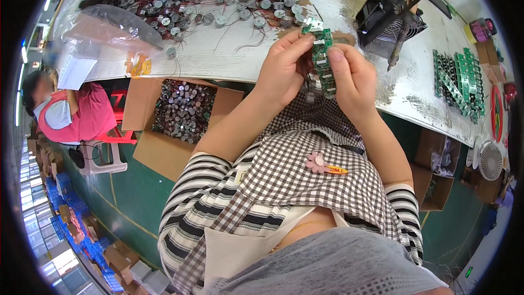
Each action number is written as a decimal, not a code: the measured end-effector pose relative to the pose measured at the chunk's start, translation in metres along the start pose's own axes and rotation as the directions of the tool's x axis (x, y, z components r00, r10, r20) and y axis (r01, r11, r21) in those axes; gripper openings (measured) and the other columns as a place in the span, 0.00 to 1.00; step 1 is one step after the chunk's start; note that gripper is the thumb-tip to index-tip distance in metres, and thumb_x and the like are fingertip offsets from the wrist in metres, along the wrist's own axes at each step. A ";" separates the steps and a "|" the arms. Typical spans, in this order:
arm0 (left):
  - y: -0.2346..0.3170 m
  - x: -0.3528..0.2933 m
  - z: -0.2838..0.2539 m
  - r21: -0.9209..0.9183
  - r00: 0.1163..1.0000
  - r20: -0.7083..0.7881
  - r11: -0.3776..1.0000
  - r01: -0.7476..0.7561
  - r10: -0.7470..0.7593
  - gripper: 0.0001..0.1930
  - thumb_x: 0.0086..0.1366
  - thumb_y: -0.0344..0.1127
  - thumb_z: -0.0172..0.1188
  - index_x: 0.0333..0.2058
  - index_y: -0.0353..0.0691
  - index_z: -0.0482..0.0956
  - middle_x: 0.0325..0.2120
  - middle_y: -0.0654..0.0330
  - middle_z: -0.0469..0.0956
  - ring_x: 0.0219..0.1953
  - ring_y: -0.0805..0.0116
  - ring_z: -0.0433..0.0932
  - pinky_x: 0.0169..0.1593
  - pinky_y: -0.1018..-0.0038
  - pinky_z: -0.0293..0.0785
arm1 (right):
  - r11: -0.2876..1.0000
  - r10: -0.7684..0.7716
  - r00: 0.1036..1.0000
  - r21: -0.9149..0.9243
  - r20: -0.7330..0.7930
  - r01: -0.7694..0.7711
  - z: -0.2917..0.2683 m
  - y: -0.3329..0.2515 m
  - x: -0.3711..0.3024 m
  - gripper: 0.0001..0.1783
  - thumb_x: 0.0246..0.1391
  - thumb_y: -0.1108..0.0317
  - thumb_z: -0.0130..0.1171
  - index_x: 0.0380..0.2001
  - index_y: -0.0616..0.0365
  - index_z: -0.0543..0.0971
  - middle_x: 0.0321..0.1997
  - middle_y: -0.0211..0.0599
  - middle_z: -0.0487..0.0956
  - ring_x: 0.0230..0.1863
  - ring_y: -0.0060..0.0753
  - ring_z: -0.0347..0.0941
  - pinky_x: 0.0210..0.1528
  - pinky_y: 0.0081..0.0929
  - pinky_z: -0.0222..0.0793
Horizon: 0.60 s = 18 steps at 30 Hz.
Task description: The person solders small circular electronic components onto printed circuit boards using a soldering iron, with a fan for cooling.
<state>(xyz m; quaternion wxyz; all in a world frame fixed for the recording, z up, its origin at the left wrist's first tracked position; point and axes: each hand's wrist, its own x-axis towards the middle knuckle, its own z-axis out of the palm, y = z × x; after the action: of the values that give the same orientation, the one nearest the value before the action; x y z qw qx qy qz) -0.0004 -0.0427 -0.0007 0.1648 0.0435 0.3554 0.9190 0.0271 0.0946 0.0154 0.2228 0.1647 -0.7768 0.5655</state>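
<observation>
A narrow strip of green circuit boards [322, 61] is held upright over the near edge of the worktable. My left hand [284, 68] pinches its left side, thumb and fingers closed together. On the other side my right hand [353, 76] grips the strip, the thumb lying against its face. Thin dark wires and a small round part hang below the boards near my left fingers. Many small round metal motors [266, 4] with thin reddish wires lie spread on the table beyond my hands.
A black fan [382, 19] stands at the back right, a soldering iron [399, 41] beside it. More green board strips [458, 84] lie at the far right. A clear plastic bag [114, 24] rests at left. Below is an open carton [144, 150] of motors; another person [82, 112] sits further left.
</observation>
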 end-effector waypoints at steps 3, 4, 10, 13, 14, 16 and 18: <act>0.006 0.003 0.001 0.067 0.997 -0.072 0.998 -0.017 0.022 0.05 0.63 0.32 0.52 0.32 0.41 0.76 0.25 0.68 0.75 0.26 0.79 0.69 0.31 0.80 0.66 | 0.978 -0.070 0.994 -0.190 0.081 0.084 0.002 0.001 -0.002 0.08 0.58 0.69 0.54 0.32 0.64 0.75 0.17 0.40 0.73 0.15 0.38 0.72 0.19 0.30 0.65; 0.011 0.002 0.004 -0.002 0.982 -0.138 0.992 0.127 -0.126 0.04 0.63 0.32 0.52 0.32 0.41 0.76 0.27 0.68 0.76 0.27 0.78 0.71 0.33 0.80 0.67 | 0.937 -0.231 0.969 -0.248 0.094 0.247 0.005 0.000 -0.004 0.07 0.57 0.70 0.55 0.33 0.64 0.75 0.17 0.40 0.74 0.16 0.39 0.72 0.19 0.30 0.66; -0.009 -0.008 0.002 0.283 0.986 0.034 0.944 -0.167 0.164 0.12 0.69 0.38 0.49 0.38 0.36 0.75 0.29 0.67 0.75 0.30 0.80 0.70 0.37 0.81 0.66 | 0.965 -0.134 0.990 -0.233 -0.036 0.122 -0.004 0.007 -0.005 0.06 0.55 0.72 0.57 0.32 0.64 0.75 0.18 0.42 0.75 0.17 0.35 0.74 0.19 0.26 0.67; -0.022 -0.016 0.004 0.452 0.963 0.082 0.852 -0.266 0.257 0.12 0.70 0.40 0.49 0.38 0.36 0.74 0.26 0.70 0.71 0.28 0.84 0.64 0.33 0.85 0.62 | 0.995 -0.025 0.992 -0.103 -0.124 0.013 -0.004 0.006 0.003 0.08 0.57 0.70 0.58 0.33 0.66 0.75 0.22 0.39 0.78 0.19 0.23 0.73 0.22 0.20 0.68; -0.023 -0.017 0.007 0.452 0.964 0.081 0.853 -0.262 0.253 0.12 0.70 0.40 0.49 0.38 0.36 0.74 0.26 0.70 0.71 0.28 0.84 0.64 0.33 0.85 0.62 | 0.995 -0.021 0.992 -0.103 -0.124 0.008 -0.001 0.007 0.001 0.08 0.57 0.70 0.58 0.33 0.66 0.75 0.22 0.39 0.78 0.19 0.23 0.73 0.22 0.20 0.68; -0.022 -0.015 0.011 0.406 0.962 0.009 0.878 -0.253 0.272 0.12 0.70 0.40 0.50 0.37 0.36 0.74 0.25 0.71 0.71 0.27 0.85 0.63 0.31 0.85 0.61 | 0.991 -0.032 0.964 0.115 -0.263 0.064 0.007 0.013 -0.001 0.09 0.58 0.69 0.57 0.33 0.67 0.75 0.23 0.37 0.78 0.20 0.21 0.72 0.24 0.18 0.69; -0.017 -0.012 0.016 0.348 0.969 -0.030 0.911 -0.219 0.245 0.11 0.69 0.38 0.50 0.36 0.36 0.74 0.25 0.70 0.71 0.26 0.84 0.64 0.30 0.84 0.61 | 0.974 0.166 0.976 0.176 -0.143 -0.141 0.005 0.008 -0.014 0.10 0.59 0.69 0.56 0.35 0.66 0.75 0.24 0.34 0.78 0.21 0.21 0.73 0.24 0.19 0.69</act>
<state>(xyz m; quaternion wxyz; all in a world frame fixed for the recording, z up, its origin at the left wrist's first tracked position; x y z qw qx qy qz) 0.0185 -0.0245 0.0002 0.0315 0.0801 0.5076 0.8573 0.0343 0.0919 0.0001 0.2242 0.0771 -0.7180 0.6544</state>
